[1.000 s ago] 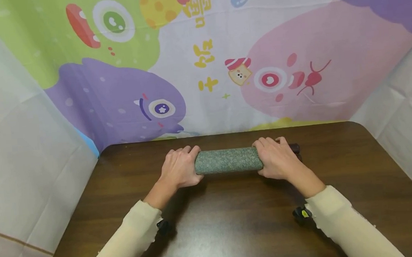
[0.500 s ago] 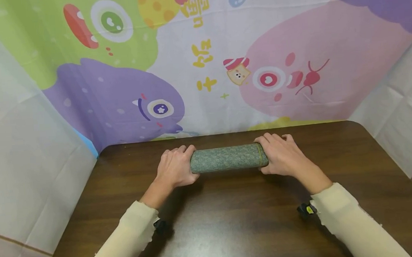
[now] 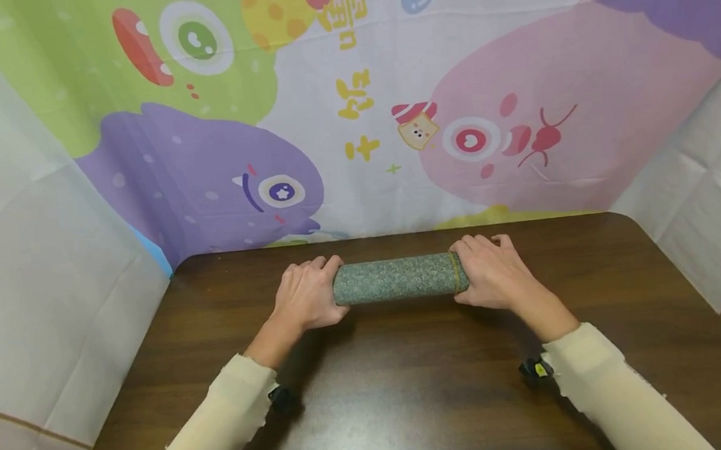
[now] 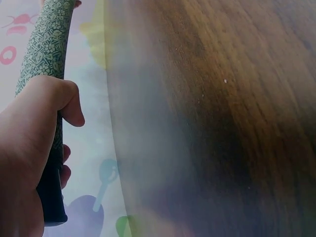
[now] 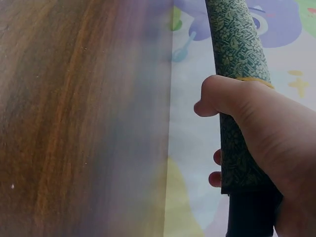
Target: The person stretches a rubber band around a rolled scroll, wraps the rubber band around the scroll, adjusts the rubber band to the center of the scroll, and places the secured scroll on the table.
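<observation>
A rolled scroll in green patterned cloth lies crosswise in front of me, close to the far side of the table. My left hand grips its left end, thumb on the near side and fingers curled round the far side. A dark end knob sticks out below that palm in the left wrist view. The right hand holds the other end, beside a thin yellow band. In the right wrist view a dark rod end shows past the cloth. My palms hide part of both ends.
The dark brown wooden table has rounded far corners. Right behind it hangs a cloth with cartoon monsters, and white panels flank both sides. Each cuff carries a small black device, such as the right one.
The scroll has shifted slightly left at its left end. My right hand has slid a little right, uncovering the yellow band; the dark rod ends seen past it earlier are now hidden in the head view.
</observation>
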`<state>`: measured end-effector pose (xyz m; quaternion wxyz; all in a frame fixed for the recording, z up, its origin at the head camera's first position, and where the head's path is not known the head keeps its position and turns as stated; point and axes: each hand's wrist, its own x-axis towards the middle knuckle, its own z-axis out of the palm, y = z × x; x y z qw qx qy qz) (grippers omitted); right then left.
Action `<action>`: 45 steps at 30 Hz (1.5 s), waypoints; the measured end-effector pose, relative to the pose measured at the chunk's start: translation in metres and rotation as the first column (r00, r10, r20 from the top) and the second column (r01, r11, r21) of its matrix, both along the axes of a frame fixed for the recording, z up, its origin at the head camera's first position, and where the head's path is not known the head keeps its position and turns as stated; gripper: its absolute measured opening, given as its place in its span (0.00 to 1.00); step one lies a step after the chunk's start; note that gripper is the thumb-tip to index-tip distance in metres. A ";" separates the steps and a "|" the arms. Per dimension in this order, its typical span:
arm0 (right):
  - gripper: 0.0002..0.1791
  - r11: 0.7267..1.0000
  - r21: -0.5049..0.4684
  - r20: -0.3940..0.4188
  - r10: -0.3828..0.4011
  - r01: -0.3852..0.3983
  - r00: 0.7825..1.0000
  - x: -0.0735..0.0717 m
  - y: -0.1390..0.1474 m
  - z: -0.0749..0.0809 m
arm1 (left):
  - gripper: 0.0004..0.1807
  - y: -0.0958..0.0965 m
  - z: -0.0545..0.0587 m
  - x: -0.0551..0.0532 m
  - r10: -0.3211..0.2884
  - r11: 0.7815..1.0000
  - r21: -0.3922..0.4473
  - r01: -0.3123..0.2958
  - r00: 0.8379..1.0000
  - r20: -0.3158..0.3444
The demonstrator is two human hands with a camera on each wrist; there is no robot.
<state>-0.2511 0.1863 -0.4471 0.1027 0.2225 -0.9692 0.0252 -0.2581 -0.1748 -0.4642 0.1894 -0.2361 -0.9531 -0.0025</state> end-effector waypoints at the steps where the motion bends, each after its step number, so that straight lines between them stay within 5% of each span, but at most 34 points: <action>1: 0.46 1.000 -0.001 -0.007 0.001 -0.001 1.000 0.000 0.000 -0.001 | 0.40 0.000 0.000 0.000 -0.001 1.000 -0.001 0.001 1.000 -0.003; 17: 0.48 0.997 0.073 -0.037 0.017 -0.014 0.999 0.000 -0.012 0.001 | 0.39 0.005 -0.001 -0.003 -0.016 1.000 -0.001 0.016 0.999 -0.045; 31: 0.48 0.994 0.103 -0.008 0.043 -0.042 0.999 0.004 -0.024 0.003 | 0.39 0.012 -0.002 -0.002 -0.045 0.999 0.007 0.045 0.999 -0.013; 45: 0.62 1.000 0.016 0.034 0.006 -0.007 0.999 0.002 -0.005 0.006 | 0.42 -0.001 0.000 -0.003 0.024 1.000 -0.007 -0.024 1.000 0.016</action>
